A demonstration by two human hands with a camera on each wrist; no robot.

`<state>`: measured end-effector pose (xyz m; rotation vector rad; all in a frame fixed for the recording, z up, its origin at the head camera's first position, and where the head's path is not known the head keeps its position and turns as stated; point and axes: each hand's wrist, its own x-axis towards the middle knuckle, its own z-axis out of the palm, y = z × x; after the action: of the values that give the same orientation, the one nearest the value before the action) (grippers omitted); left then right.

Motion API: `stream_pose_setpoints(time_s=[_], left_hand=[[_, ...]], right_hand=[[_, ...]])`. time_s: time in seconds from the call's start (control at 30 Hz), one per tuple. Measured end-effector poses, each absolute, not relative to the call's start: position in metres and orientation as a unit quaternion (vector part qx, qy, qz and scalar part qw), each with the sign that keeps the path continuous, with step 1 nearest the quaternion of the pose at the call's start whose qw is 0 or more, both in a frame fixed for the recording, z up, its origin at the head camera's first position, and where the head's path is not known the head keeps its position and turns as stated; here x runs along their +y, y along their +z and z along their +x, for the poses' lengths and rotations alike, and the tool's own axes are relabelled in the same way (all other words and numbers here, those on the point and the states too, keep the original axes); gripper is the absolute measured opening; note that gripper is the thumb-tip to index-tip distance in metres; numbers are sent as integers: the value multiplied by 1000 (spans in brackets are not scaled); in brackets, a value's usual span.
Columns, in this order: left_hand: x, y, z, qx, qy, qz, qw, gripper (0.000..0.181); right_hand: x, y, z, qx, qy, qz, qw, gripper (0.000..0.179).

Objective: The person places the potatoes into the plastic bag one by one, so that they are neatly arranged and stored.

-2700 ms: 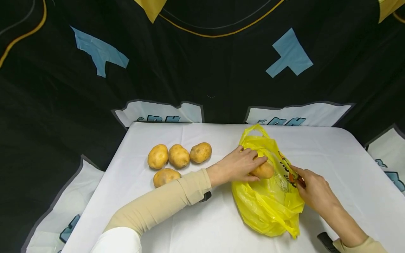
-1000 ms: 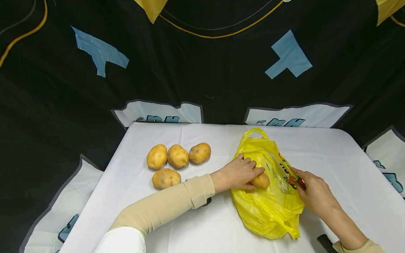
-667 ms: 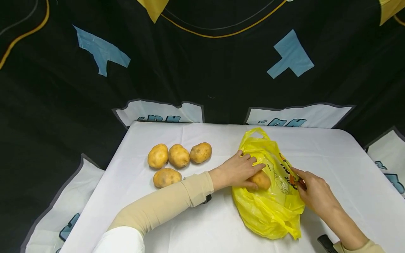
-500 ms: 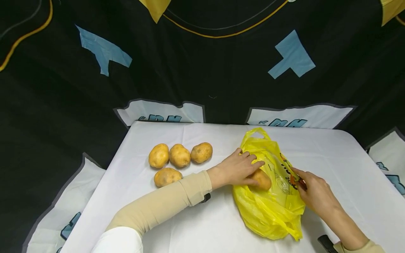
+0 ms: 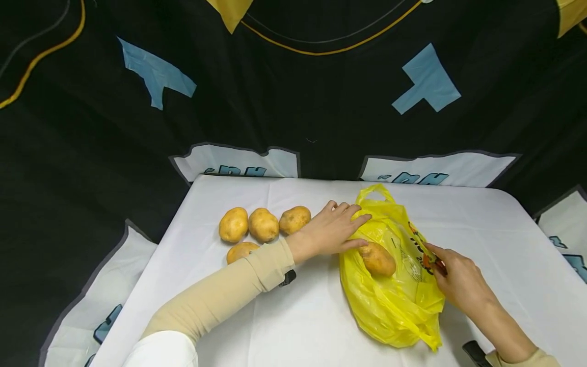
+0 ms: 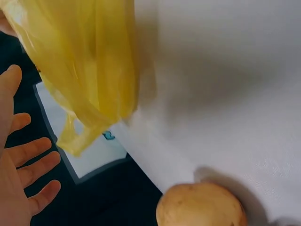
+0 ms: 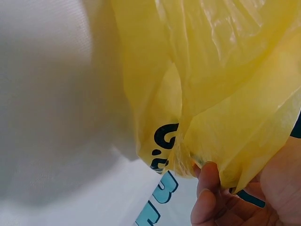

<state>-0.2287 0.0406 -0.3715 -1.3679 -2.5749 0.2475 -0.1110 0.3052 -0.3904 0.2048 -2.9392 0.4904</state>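
Observation:
A yellow plastic bag (image 5: 390,316) lies with its mouth spread, black and red print on its right side. One potato (image 5: 378,259) rests in the bag's mouth. My left hand (image 5: 332,229) is over the bag's left edge, its fingers extended and nothing in them; the left wrist view shows the fingers spread beside the bag (image 6: 89,56). My right hand (image 5: 463,280) pinches the bag's right rim between thumb and fingers, also visible in the right wrist view. Three potatoes (image 5: 263,225) form a row at the left, and another potato (image 5: 240,251) in front is partly hidden by the left sleeve.
A white cloth covers the table (image 5: 302,326). Behind it hangs a black curtain (image 5: 293,107) with blue and white patches. Dark wrist devices sit under both forearms, such as the one (image 5: 288,278) on the left.
My left hand has let go of the potato, which now lies in the bag, and has drawn back up and left with fingers straightened. The right hand keeps its grip on the bag.

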Motion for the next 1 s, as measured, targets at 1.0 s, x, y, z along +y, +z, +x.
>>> stream_pose_setpoints(time_s=[1.0], left_hand=[[-9,-378,-250,-901,63,-411,124,60]], right_hand=[[302,-390,-112,-983,156,67,75,49]])
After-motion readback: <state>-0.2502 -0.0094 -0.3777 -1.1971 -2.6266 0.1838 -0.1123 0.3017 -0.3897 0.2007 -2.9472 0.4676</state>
